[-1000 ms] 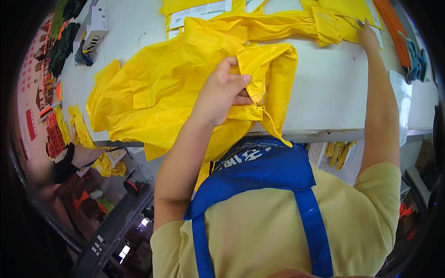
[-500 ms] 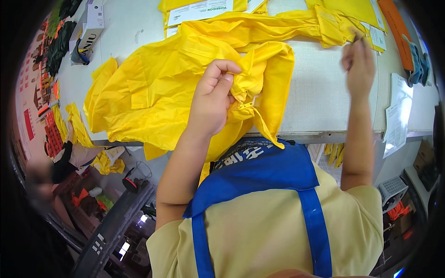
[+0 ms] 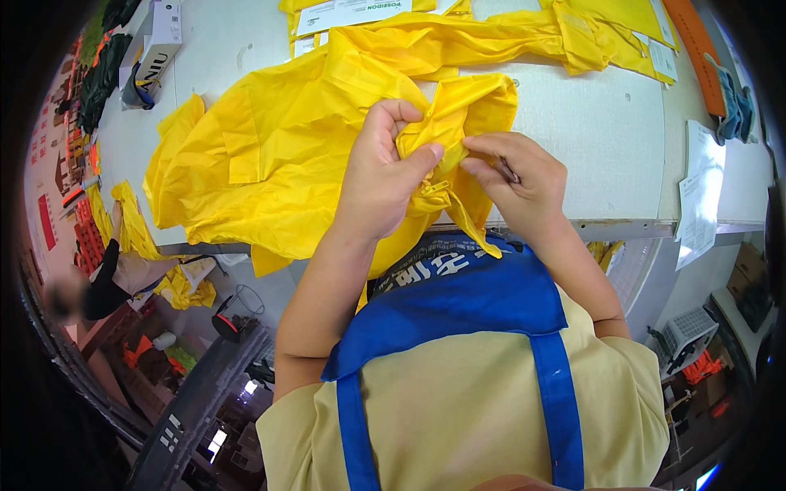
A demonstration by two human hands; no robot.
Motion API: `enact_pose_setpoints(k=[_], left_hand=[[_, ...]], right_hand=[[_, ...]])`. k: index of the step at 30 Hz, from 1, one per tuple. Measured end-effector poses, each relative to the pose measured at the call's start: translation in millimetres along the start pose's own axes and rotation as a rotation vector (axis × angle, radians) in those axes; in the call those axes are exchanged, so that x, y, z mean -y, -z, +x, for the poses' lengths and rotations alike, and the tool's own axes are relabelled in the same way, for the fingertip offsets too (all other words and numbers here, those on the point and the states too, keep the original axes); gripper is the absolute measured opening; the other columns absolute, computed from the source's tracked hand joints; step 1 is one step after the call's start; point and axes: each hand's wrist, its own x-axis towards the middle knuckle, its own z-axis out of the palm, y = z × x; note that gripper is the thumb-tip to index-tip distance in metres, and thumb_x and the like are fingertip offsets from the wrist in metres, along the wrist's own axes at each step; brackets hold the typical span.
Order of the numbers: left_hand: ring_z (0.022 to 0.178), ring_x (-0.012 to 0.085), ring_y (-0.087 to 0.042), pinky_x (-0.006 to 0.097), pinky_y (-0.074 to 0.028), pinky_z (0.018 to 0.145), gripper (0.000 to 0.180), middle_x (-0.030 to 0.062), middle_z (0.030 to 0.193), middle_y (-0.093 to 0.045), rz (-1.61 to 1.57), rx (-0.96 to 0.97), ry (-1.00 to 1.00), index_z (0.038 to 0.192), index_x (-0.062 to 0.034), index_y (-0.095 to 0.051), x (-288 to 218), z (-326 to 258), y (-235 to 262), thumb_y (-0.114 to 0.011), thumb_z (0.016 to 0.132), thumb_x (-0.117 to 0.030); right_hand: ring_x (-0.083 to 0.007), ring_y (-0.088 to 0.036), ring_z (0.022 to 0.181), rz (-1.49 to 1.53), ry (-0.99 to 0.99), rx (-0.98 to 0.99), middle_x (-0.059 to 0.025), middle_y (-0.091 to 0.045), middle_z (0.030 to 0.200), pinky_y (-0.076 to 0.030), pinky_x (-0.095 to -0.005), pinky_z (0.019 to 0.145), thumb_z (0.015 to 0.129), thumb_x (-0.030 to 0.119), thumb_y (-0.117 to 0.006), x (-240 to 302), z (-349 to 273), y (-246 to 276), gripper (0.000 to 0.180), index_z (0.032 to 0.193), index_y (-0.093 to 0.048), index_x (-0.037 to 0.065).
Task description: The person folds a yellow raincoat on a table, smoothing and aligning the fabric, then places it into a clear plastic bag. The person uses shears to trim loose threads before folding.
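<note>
A yellow rain jacket (image 3: 286, 155) lies spread on the table, its lower edge hanging over the front. My left hand (image 3: 381, 164) is closed on a gathered part of it, thumb pressing the folded cloth above the yellow zipper end (image 3: 435, 187). Close on the other side of that fold is my right hand (image 3: 520, 176), thumb and forefinger drawn together near the cloth. Something small and dark shows within its curled fingers, too little of it to name. Whether the right fingertips touch the fabric I cannot tell.
Yellow packages with white labels (image 3: 348, 15) lie along the far side of the table (image 3: 573, 147). At far left stands a white box (image 3: 160, 45). To the right are an orange strip (image 3: 696, 57), blue cloth (image 3: 734, 106) and paper sheets (image 3: 702, 188). Another person (image 3: 123, 282) handles yellow cloth at left.
My right hand has come from the far right of the table to the gathered cloth by my left hand. My left thumb has stretched out over the fold.
</note>
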Motion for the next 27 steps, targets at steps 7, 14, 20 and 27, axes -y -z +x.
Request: enact_pose_setpoints(k=[7,14,20,27], left_hand=[[0.090,0.0095,-0.054,0.022,-0.047,0.075,0.040,0.0045,0.111,-0.047,-0.003,-0.025,-0.001,0.115,-0.0027,-0.043,-1,-3,-6,-0.057,0.080,0.011],[0.093,0.0114,-0.056,0.023,-0.049,0.078,0.041,0.0052,0.110,-0.048,-0.062,-0.003,0.038,0.114,-0.0031,-0.043,-4,0,1,-0.057,0.080,0.013],[0.094,0.0108,-0.054,0.022,-0.048,0.078,0.042,0.0053,0.110,-0.048,-0.005,0.013,-0.038,0.113,-0.0035,-0.043,-5,-2,-5,-0.057,0.078,0.014],[0.093,0.0083,-0.052,0.020,-0.046,0.074,0.043,0.0051,0.109,-0.047,0.014,0.048,-0.025,0.113,-0.0042,-0.043,-9,-3,-7,-0.058,0.077,0.013]], right_hand=[[-0.0153,-0.057,0.061,-0.147,0.255,0.004,-0.0062,-0.060,0.080,-0.048,-0.0270,0.055,0.074,-0.001,-0.070,-2,5,-1,0.018,0.088,-0.061,0.003],[-0.0056,-0.045,0.062,0.617,-0.448,0.036,-0.0020,-0.055,0.074,-0.040,-0.0202,0.055,0.086,0.003,-0.059,-1,-3,17,0.003,0.086,-0.056,0.003],[-0.0192,-0.060,0.063,-0.044,-0.037,0.012,-0.0099,-0.063,0.079,-0.047,-0.0277,0.055,0.077,0.004,-0.070,4,8,5,0.010,0.086,-0.065,0.002],[-0.0202,-0.057,0.058,-0.106,-0.050,0.046,-0.0095,-0.059,0.073,-0.047,-0.0286,0.054,0.072,0.002,-0.067,5,14,6,0.011,0.081,-0.062,0.001]])
